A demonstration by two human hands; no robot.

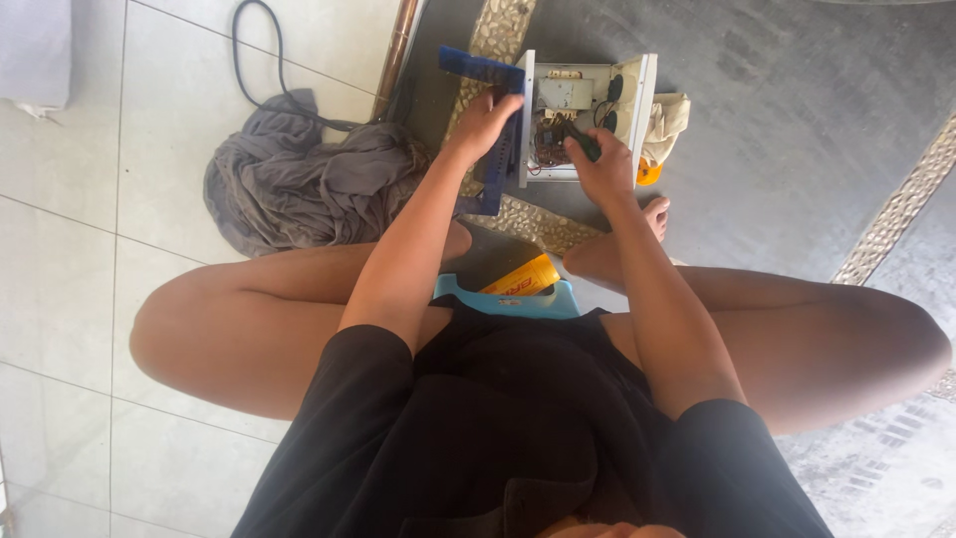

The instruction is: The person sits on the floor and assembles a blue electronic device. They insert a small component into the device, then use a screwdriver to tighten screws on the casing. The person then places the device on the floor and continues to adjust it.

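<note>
The opened white electrical box [583, 115] stands on the floor between my feet, straddling a pebbled strip [533, 221] and the grey concrete. Its interior is exposed: a pale component block up top, coiled copper-coloured windings and dark wiring lower down. The blue cover [495, 120] is swung off to the box's left side, not removed from the area.

My right hand [600, 164] is closed around a dark tool handle [584, 139], its tip directed into the wiring; the tip itself is hidden. My left hand [483, 122] has its fingers curled onto the edge where the cover meets the box, steadying it.

Assessment: the casing is open and the inside work appears under way; nothing looks taken out, and the cover is not refitted.

Surroundings: a yellowish cloth [667, 118] touches the box's right side, an orange object just below it. A grey rag heap [299, 184] and black cable [254, 60] lie on the tiles. I sit on a blue stool [508, 299] with a yellow can [523, 279] beneath.
</note>
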